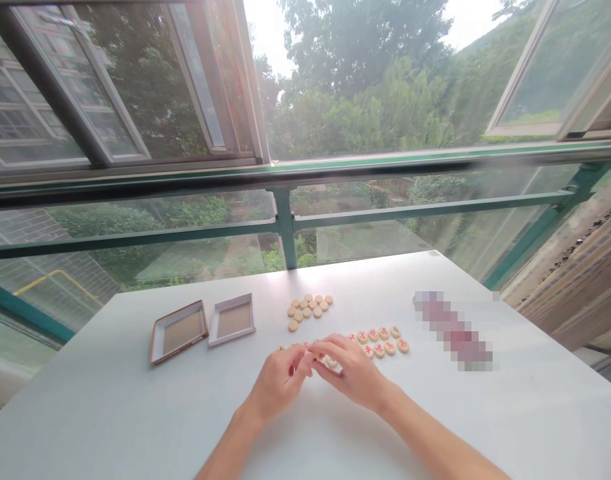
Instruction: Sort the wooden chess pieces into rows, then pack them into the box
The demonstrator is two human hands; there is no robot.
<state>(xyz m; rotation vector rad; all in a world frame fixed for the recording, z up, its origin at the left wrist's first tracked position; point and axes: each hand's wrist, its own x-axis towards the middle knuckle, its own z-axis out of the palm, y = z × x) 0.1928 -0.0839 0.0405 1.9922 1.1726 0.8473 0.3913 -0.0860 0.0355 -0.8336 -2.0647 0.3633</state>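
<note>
My left hand [284, 373] and my right hand [349, 370] meet fingertip to fingertip over the table's middle. Their fingers are closed around a small round Chinese chess piece [316, 357], mostly covered by the fingertips. Two rows of Chinese chess pieces [379, 349] with red or dark characters face up run out to the right of my right hand. Parts of these rows lie hidden behind my fingers. Beyond the hands sits a loose cluster of Chinese chess pieces [306, 312] with blank sides up.
Two shallow open box halves stand left of the pieces: a brown-edged one [154, 347] and a white-edged one [254, 319]. A blurred-out reddish object [453, 330] lies on the right of the white table [185, 413]. A green railing [284, 227] and windows rise behind the table.
</note>
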